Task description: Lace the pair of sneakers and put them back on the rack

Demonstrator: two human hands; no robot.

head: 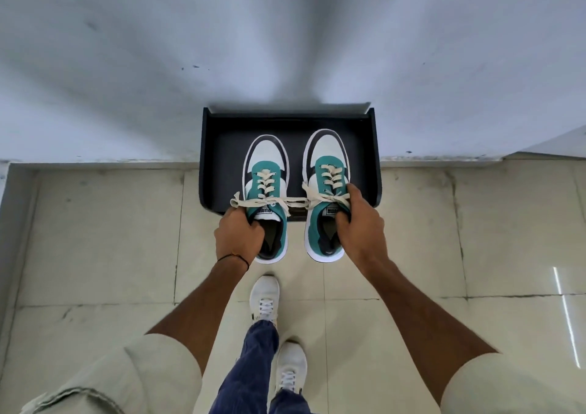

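Two teal, white and black sneakers with cream laces hang over the black rack, toes pointing at the wall. The left sneaker is gripped at its collar by my left hand, fingers inside the opening. My right hand holds the right sneaker the same way, by its collar and side. Both shoes are laced and tied, and the lace ends stretch across the gap between them. The heels stick out past the rack's front edge. Whether the soles touch the rack cannot be told.
The rack stands against a pale grey wall on a beige tiled floor. My own feet in white shoes and blue jeans stand just behind the rack. A step or ledge rises at the far right.
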